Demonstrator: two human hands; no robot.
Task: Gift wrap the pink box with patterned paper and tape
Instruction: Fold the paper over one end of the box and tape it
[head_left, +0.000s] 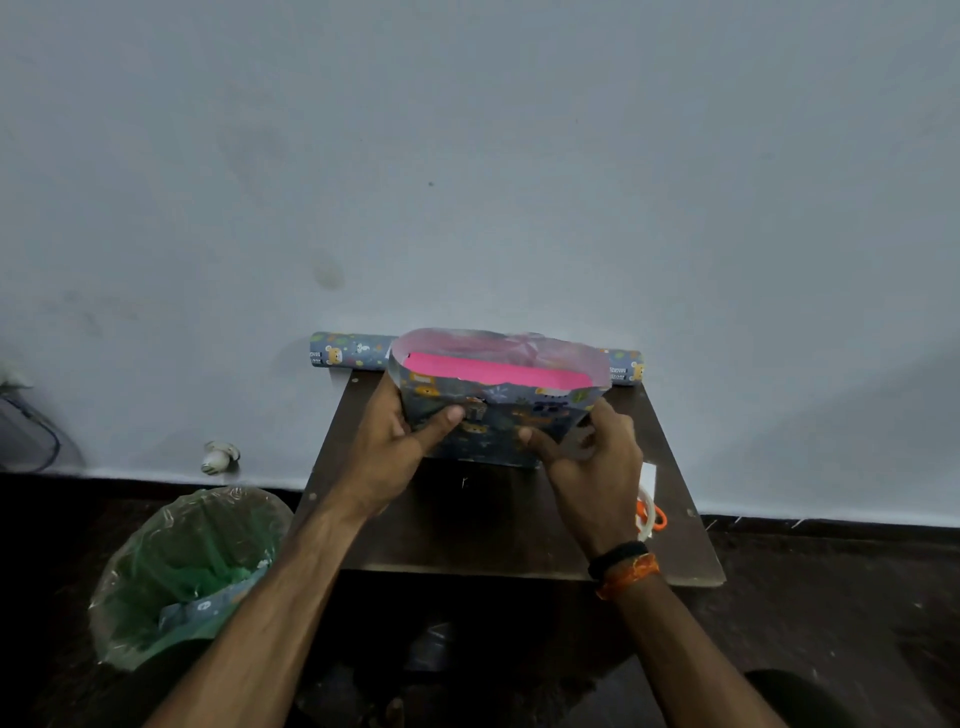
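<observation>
The pink box (498, 372) stands on edge on the small brown table (467, 530), wrapped around its sides in blue animal-patterned paper (511, 418). The paper's top end stands open, so the box's pink edge shows inside. My left hand (400, 447) grips the left side of the wrapped box, thumb on the front face. My right hand (587, 457) holds the right side, fingers curled against the paper. A tape roll (644, 519) lies at the table's right edge, partly hidden by my right wrist.
A roll of the same patterned paper (348, 352) lies along the wall behind the box. Orange-handled scissors (655, 514) sit by the tape. A green-lined bin (187, 566) stands on the dark floor to the left. A small white object (218, 457) lies by the wall.
</observation>
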